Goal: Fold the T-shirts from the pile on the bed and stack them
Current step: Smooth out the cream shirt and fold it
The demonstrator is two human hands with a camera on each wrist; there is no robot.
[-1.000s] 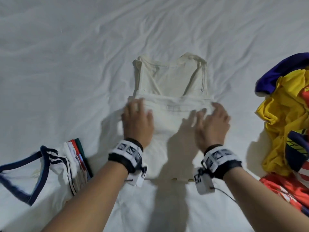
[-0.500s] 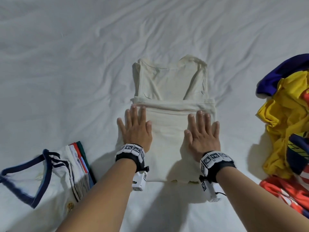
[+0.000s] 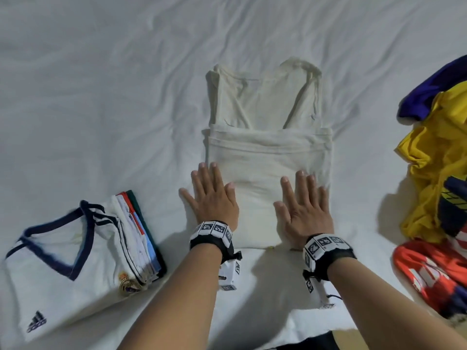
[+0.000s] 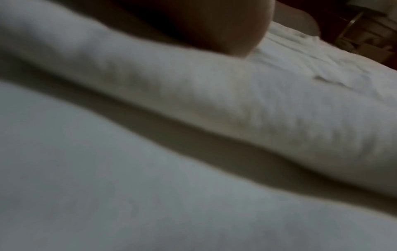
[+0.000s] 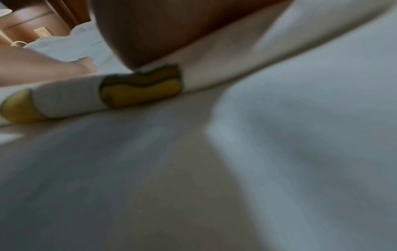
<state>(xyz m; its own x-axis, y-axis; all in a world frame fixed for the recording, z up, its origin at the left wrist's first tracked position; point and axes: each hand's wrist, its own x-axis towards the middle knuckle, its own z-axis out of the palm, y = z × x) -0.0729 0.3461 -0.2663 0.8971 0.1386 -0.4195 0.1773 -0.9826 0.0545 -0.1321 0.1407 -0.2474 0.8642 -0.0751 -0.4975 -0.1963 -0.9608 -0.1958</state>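
A cream T-shirt (image 3: 267, 147) lies in the middle of the bed, its lower half folded up over itself with the hem across the chest. My left hand (image 3: 211, 195) lies flat on the fold's left edge, fingers straight. My right hand (image 3: 302, 205) presses flat on the right part. The stack of folded shirts (image 3: 83, 251) sits at the left, a white one with navy collar on top. The unfolded pile (image 3: 437, 178) is at the right edge. The wrist views show blurred cream cloth (image 4: 257, 105) and a yellow print on the fold's edge (image 5: 139, 88).
The white bed sheet (image 3: 101, 97) spreads wrinkled around everything, with bare sheet beyond the shirt and to its left. An orange garment (image 3: 429, 271) lies at the near right. Wooden furniture (image 5: 32, 22) shows past the bed's edge in the right wrist view.
Both hands have slid from the folded hem down towards me over the cloth and now lie flat with straight fingers near the fold's lower part.
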